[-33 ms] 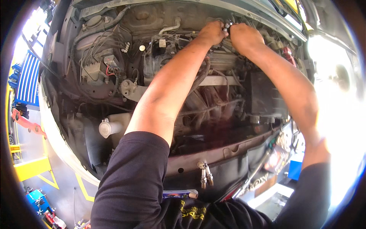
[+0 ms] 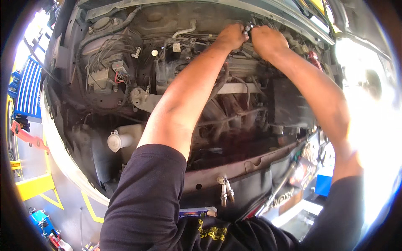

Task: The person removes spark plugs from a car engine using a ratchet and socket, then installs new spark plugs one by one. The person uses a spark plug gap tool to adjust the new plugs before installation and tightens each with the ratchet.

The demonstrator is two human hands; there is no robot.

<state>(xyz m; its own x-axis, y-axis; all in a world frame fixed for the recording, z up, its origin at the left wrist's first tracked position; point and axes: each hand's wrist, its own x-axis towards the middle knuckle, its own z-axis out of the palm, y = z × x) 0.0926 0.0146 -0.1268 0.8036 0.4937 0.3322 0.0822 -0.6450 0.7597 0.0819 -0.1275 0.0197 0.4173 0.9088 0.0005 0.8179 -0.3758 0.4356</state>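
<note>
Both my arms stretch to the back of a car's engine bay, above the dusty engine (image 2: 169,62). My left hand (image 2: 231,37) is closed beside a shiny metal hand tool (image 2: 248,27), whose bright end shows between my two hands. My right hand (image 2: 268,41) is curled into a fist against the tool's other side. The fingertips and the lower part of the tool are hidden, so its exact kind does not show. Two used spark plugs (image 2: 227,190) lie side by side on the front crossmember (image 2: 247,167), close to my body.
A white-capped reservoir (image 2: 116,141) stands at the left front of the bay. On the right is a black box (image 2: 292,102), and a metal bracket (image 2: 141,97) sits left of the engine. Beyond the left fender stand a blue tool cabinet (image 2: 29,90) and a red lift arm (image 2: 29,138).
The view has shifted very slightly, so the engine bay sits a little further left. Both hands keep their place at the metal tool.
</note>
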